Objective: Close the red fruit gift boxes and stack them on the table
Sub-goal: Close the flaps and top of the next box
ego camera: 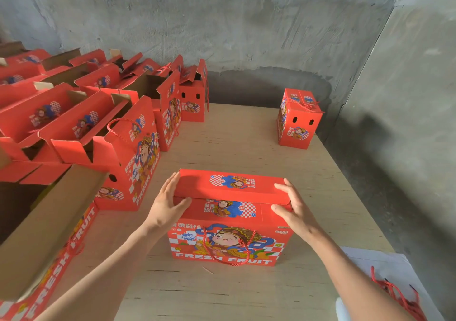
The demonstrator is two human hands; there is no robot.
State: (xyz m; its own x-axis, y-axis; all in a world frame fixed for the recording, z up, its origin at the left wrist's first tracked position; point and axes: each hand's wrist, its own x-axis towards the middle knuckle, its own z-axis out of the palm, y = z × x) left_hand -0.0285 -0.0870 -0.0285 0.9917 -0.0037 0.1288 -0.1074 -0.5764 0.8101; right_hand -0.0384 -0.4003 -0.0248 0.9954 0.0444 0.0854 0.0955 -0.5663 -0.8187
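A red fruit gift box (230,232) stands in front of me on the plywood table (241,145), its two top flaps folded down and its red rope handle hanging over the front face. My left hand (167,206) rests on the box's left top corner with straight fingers, the thumb on the near flap. My right hand (293,209) lies on the right top corner the same way. One closed red box (298,119) stands at the far right of the table.
Several open red boxes (103,133) with raised flaps crowd the left side, one very close at the lower left (47,234). A concrete wall (222,24) runs behind and to the right. Loose red rope handles (399,296) lie on a white sheet at the lower right.
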